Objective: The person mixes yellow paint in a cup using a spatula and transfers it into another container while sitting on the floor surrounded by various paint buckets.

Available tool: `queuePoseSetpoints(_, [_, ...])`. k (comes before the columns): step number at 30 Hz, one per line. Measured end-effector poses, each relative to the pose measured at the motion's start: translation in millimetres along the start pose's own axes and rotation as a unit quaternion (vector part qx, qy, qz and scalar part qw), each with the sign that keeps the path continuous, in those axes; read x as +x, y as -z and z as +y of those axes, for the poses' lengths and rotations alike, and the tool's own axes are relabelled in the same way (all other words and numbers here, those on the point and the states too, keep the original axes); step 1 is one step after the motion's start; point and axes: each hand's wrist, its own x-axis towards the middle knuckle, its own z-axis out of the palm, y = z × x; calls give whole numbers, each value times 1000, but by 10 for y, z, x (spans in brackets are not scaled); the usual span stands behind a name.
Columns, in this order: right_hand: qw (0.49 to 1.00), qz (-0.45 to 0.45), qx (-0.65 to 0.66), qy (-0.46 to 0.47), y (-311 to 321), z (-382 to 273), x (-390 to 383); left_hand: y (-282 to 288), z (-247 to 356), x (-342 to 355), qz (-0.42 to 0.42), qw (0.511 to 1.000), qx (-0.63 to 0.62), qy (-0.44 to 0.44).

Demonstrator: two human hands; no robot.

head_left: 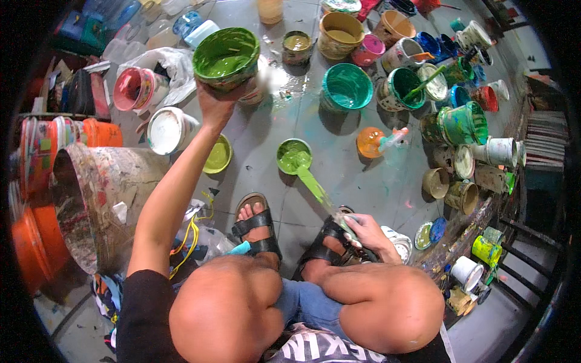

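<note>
My left hand (215, 104) is stretched far forward, closed on the near lower side of a paint-smeared bucket (226, 55) with green paint inside. Low on the right, by my sandalled foot, my right hand (368, 232) is closed around the handle of a stirring paddle (313, 186) coated in light green paint. The paddle's far end rests in a small tub (294, 155) of light green paint on the floor. Another tub of yellow-green paint (218, 153) stands partly behind my left forearm. My left fingers are mostly hidden by the bucket.
A teal paint bucket (347, 87) and an orange spray bottle (370, 143) stand ahead to the right. Several paint pots crowd the right side, including a green bucket (465, 123). On the left are a large stained bin (112, 199) and a white-lidded tub (169, 131).
</note>
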Motion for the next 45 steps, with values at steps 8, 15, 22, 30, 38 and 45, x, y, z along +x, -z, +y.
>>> queuePoseSetpoints(8, [990, 99, -75, 59, 345, -555, -902, 129, -799, 199, -22, 992, 122, -3])
queuePoseSetpoints(15, [892, 347, -209, 201, 871, -1322, -1498, 136, -362, -306, 22, 979, 200, -46])
queuePoseSetpoints(22, [753, 517, -197, 356, 554, -1663, -1852, 192, 404, -637, -14, 971, 135, -195])
queuePoseSetpoints(30, [800, 530, -55, 276, 311, -1818, -2060, 368, 642, -770, -18, 967, 176, -183])
queuePoseSetpoints(38, [747, 570, -104, 326, 323, -2076, -1996, 532, 608, -888, -44, 971, 169, -166])
queuePoseSetpoints(45, [735, 597, -138, 291, 312, -2176, -2097, 632, 656, -794, -53, 969, 167, -173])
